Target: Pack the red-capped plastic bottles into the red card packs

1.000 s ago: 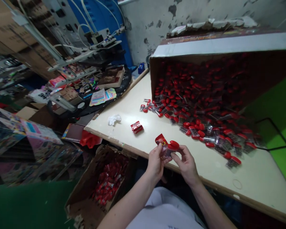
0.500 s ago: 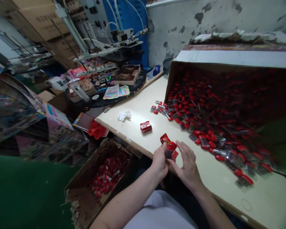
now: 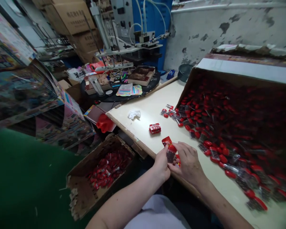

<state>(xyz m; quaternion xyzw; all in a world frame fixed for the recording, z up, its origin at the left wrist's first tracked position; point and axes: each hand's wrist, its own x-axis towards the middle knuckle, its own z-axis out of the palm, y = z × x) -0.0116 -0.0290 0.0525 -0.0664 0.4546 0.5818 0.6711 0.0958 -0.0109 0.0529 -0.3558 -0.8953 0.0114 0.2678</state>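
Observation:
Both hands meet over the table's front edge around a small red-capped clear container [image 3: 171,156] with dark contents and a red printed wrapper [image 3: 166,141]. My left hand [image 3: 161,163] is closed on the wrapper and container from the left, thumb on top. From the right, my right hand [image 3: 188,159] has its fingers bent over the red cap and its thumb at the lower end, closed on the container. Part of the wrapper shows between the hands; the fingertips beneath are hidden. Just beyond lies a small stack of red printed wrappers [image 3: 154,128].
A large carton [image 3: 248,68] on its side spills many red-capped containers [image 3: 214,152] over the white table [image 3: 143,140]. A crumpled white tissue [image 3: 134,114] lies near the left edge. Below stands a carton [image 3: 78,197] of red packets [image 3: 109,167]. A machine with a round black table [image 3: 105,98] is behind.
My right hand has come in from beside the container and its fingers now bend over the red cap. The whole view has shifted, with things on the table appearing further right.

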